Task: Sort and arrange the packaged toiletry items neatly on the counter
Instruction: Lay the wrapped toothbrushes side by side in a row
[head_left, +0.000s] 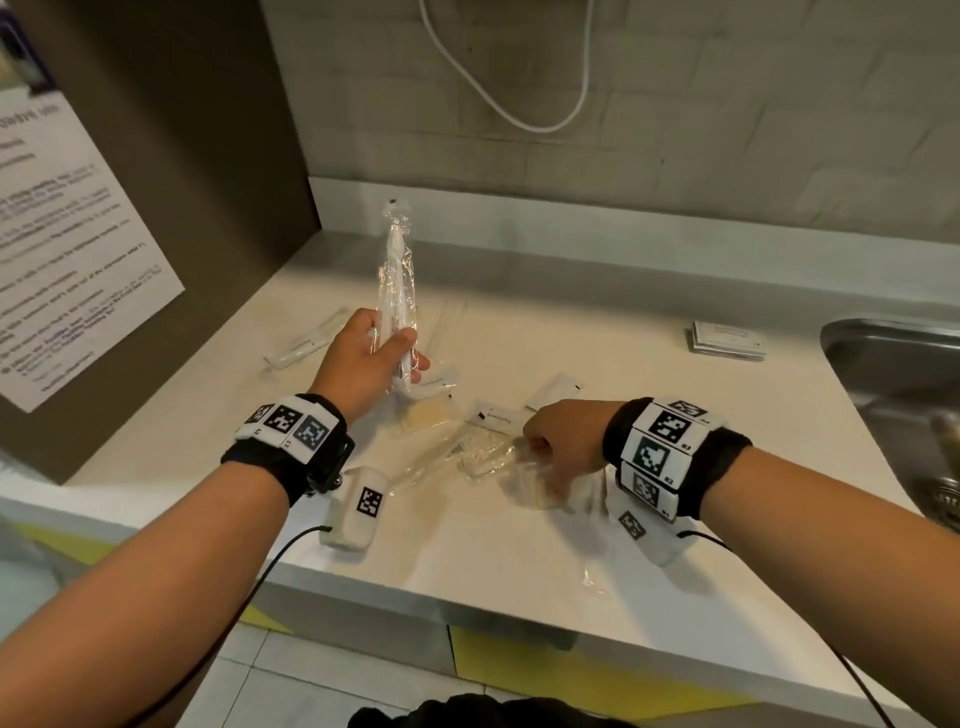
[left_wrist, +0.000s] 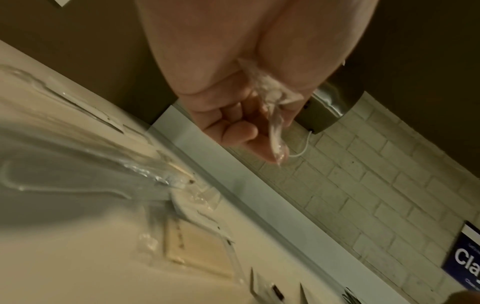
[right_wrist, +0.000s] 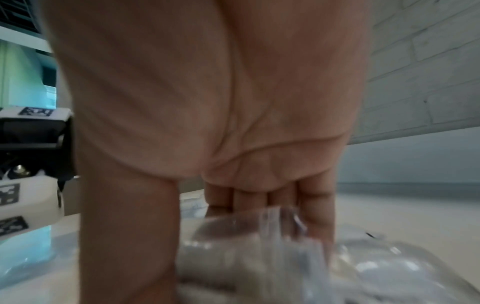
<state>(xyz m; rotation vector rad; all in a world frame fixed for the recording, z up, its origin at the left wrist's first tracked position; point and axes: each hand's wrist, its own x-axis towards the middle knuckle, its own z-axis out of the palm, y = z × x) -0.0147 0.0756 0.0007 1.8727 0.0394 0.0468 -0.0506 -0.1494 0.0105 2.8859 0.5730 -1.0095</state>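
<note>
My left hand (head_left: 371, 356) grips a long toothbrush in clear wrap (head_left: 397, 270), held upright above the cream counter (head_left: 649, 364); the left wrist view shows my fingers (left_wrist: 241, 131) curled round the wrap (left_wrist: 272, 115). My right hand (head_left: 553, 441) reaches down at centre right, its fingers curled into a crinkled clear plastic packet (head_left: 491, 457), blurred in the right wrist view (right_wrist: 259, 246). On the counter between the hands lie a beige square item in clear wrap (head_left: 426, 413), white sachets (head_left: 496, 415) and another long wrapped item (head_left: 306, 340) at the left.
A steel sink (head_left: 893, 395) opens at the right edge. A stack of small white packets (head_left: 727, 340) lies near it. A brown panel with a printed notice (head_left: 78, 249) closes the left side. A white cable (head_left: 519, 104) hangs on the tiled back wall.
</note>
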